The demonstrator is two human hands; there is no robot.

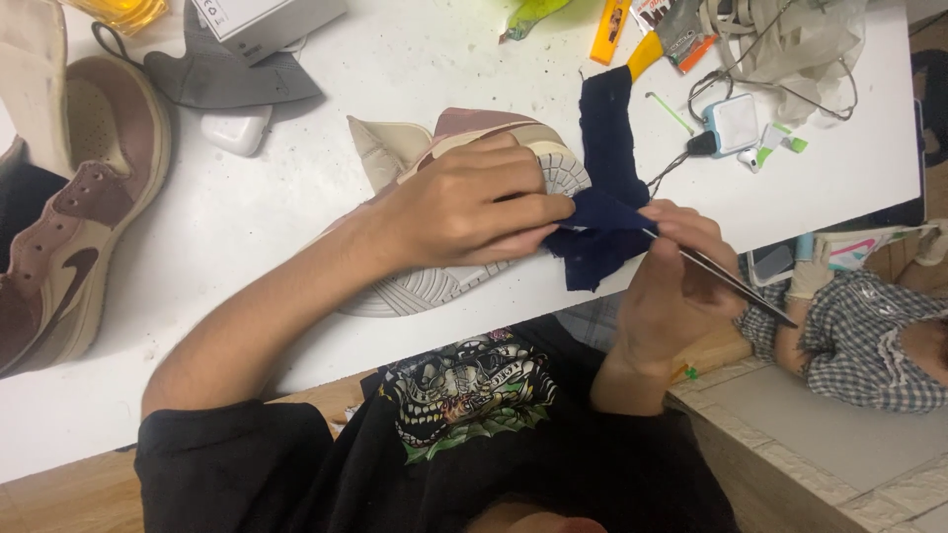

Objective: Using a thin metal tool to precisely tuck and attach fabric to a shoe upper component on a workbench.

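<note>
**Both hands on a sneaker and a strip of dark cloth**

Nearest the camera, just off the front edge of the white table [247,217], the right hand [671,286] is closed around a thin, dark, flat tool [736,281], its fingertips pinched on the upper end where it meets the navy cloth [604,188]. The cloth is soft and limp; it folds over itself at the table's edge and would be best taken by pinching a bunched fold, as it gives no stiffness of its own.

Just inside that edge, near the middle of the table, the left hand [474,207] lies clamped over the sneaker [464,227], fingers curled across its side and pressing the cloth against it. The sneaker rests on its side with the pale grey ribbed sole turned toward the person. It looks light but firm, and the sole rim offers the steadiest hold.

Further in, at the table's left, lies a second sneaker [79,197] in brown and cream. Toward the far edge sit a grey cloth piece [227,74], a small white case [235,128] and a tangle of cables and chargers [736,123].
</note>
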